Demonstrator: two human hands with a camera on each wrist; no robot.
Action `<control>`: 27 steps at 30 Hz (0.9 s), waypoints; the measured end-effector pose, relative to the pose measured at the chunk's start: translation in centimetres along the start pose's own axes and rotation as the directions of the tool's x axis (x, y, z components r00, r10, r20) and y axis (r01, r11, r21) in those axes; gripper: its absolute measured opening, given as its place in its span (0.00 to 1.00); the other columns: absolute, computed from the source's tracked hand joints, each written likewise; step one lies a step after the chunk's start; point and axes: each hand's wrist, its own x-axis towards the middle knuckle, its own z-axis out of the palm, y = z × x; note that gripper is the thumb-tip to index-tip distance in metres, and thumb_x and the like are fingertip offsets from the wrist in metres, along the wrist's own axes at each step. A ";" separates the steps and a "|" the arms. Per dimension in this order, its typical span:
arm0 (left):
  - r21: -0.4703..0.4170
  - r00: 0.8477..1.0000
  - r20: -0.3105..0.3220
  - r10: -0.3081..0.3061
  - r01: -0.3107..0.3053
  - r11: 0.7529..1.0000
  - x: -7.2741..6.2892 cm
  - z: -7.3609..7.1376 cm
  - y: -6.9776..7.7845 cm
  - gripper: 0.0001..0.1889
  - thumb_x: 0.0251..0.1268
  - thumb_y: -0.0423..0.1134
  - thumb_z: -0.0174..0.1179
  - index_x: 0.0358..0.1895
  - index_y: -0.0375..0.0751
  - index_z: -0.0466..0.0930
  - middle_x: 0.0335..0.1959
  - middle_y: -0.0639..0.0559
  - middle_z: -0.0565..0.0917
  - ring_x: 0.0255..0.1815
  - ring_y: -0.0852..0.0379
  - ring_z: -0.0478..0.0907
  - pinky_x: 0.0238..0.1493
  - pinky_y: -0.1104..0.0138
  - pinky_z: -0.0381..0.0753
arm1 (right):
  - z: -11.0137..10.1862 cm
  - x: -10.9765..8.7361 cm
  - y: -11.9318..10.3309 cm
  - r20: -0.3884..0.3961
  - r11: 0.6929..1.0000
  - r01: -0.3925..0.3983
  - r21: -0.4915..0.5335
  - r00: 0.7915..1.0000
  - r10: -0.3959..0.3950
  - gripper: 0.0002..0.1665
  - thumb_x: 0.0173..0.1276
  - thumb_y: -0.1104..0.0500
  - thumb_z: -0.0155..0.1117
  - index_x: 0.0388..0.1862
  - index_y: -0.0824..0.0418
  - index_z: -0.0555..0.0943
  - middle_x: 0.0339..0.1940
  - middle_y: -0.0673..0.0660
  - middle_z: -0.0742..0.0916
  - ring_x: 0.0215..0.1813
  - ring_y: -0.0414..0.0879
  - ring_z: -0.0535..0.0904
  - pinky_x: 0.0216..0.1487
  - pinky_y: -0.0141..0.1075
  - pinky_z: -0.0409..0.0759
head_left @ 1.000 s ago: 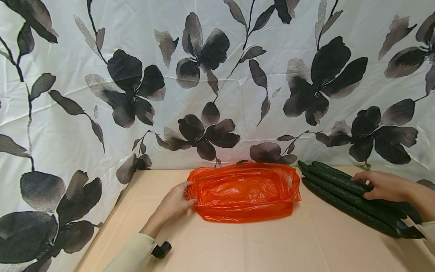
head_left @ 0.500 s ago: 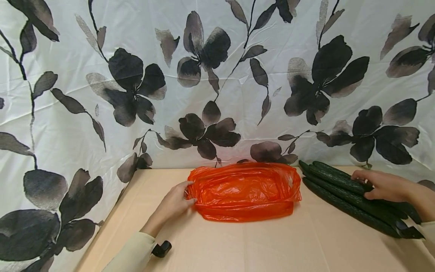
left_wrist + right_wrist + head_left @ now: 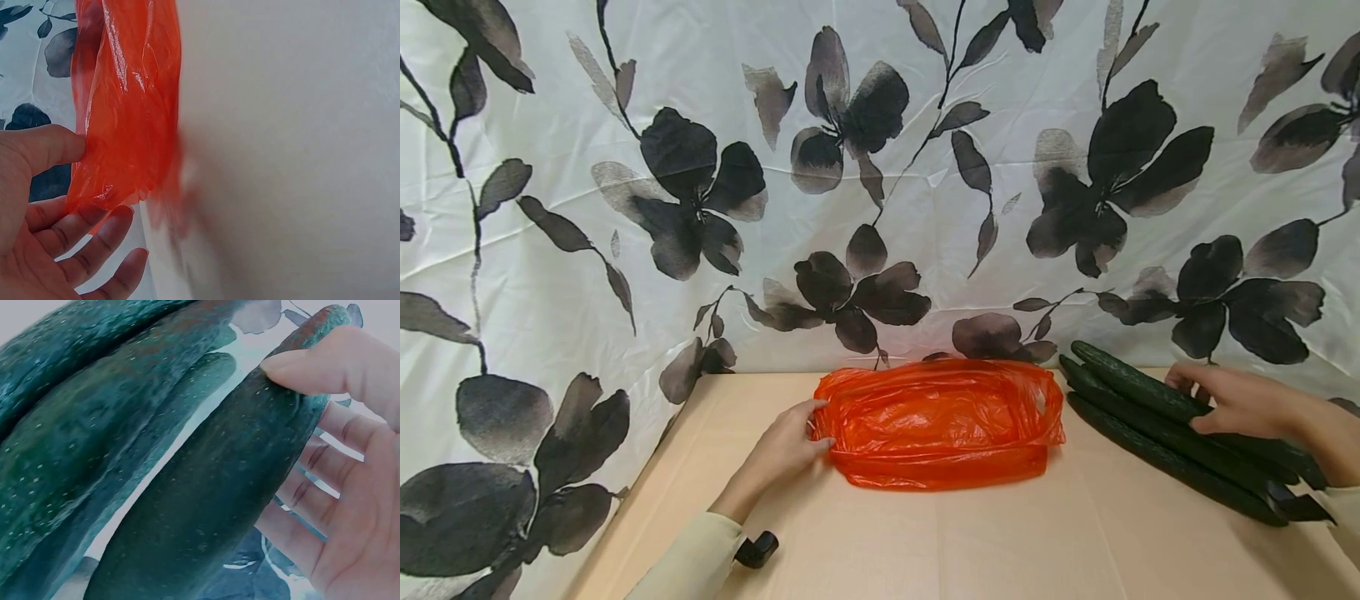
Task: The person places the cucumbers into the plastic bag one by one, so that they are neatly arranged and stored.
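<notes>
An orange-red plastic bag point(image 3: 932, 429) lies opened out at the back middle of the table, a handle hole showing at its right end. My left hand point(image 3: 781, 443) pinches the bag's left end; in the left wrist view the thumb lies on the plastic and fingers are behind it. At the right, my right hand point(image 3: 1251, 406) grips a dark green cucumber point(image 3: 1135, 379), the rearmost of the bunch. The right wrist view shows the thumb on this cucumber point(image 3: 206, 475), fingers around its far side, and a gap to the other cucumbers point(image 3: 94, 444).
Several more cucumbers point(image 3: 1157, 457) lie side by side, slanting toward the right front. A white cloth with dark flowers point(image 3: 925, 183) hangs behind the light tan table point(image 3: 970, 542). A small black object point(image 3: 756, 551) is at my left wrist.
My right hand has shifted slightly left and back with the rear cucumber, whose tip now sits farther back, apart from the others. The left hand and bag stay put.
</notes>
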 end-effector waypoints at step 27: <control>-0.018 1.000 -0.006 -0.003 0.003 1.000 0.0 -0.1 0.4 0.34 0.55 0.35 0.75 0.67 0.31 0.74 0.38 0.49 0.81 0.36 0.55 0.76 0.38 0.63 0.78 | -1.6 2.4 -3.8 -0.050 0.998 0.047 -0.044 0.998 -0.049 0.25 0.59 0.52 0.77 0.53 0.56 0.79 0.47 0.48 0.84 0.46 0.43 0.82 0.40 0.36 0.83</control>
